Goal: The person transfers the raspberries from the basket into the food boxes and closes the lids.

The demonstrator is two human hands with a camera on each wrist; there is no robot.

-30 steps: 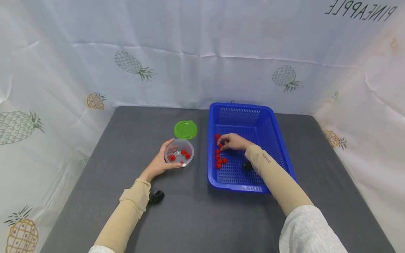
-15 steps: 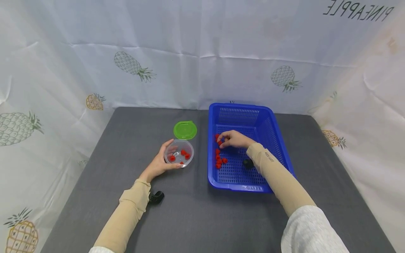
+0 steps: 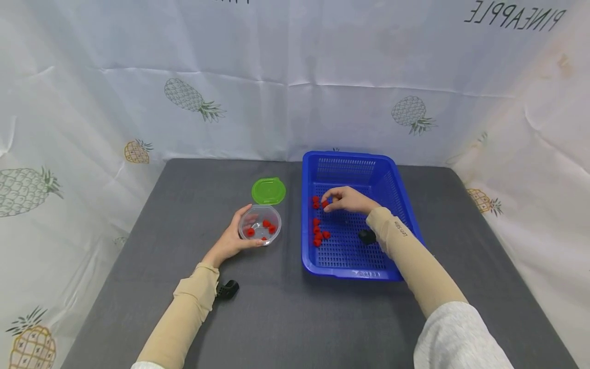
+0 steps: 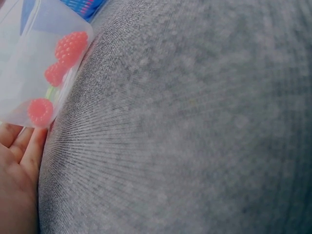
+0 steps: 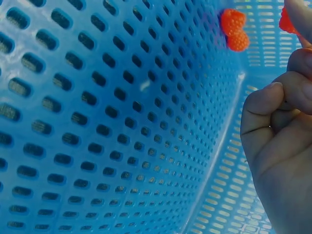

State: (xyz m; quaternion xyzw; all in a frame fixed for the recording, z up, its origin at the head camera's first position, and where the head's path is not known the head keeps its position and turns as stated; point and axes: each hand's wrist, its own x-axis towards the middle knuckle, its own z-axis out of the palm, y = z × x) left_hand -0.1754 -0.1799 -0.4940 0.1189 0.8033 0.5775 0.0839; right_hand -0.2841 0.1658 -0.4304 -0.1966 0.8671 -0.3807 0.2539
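Observation:
My left hand (image 3: 229, 243) grips a clear round plastic cup (image 3: 259, 207) on the table, thumb and fingers spread round its wall. Several red raspberries (image 4: 71, 48) lie in the bottom of the cup. Inside the blue basket (image 3: 310, 261), my right hand (image 3: 349, 200) pinches one raspberry (image 3: 324, 203) between thumb and forefinger, its other fingers curled. The right wrist view shows only an edge of that berry (image 5: 287, 22), above two others (image 5: 235, 29) on the basket floor. More raspberries (image 3: 318, 236) lie along the basket's left side.
Behind the cup lies a green lid (image 3: 269, 191) on the dark grey table (image 3: 276, 328). A black wrist device (image 3: 228, 290) shows beside the left forearm, another black one (image 3: 367, 237) under the right wrist. A white pineapple-print curtain (image 3: 258, 118) hangs behind.
My right hand has moved slightly right and back, now with a raspberry between its fingertips, apart from the others. The left hand and cup have stayed in place.

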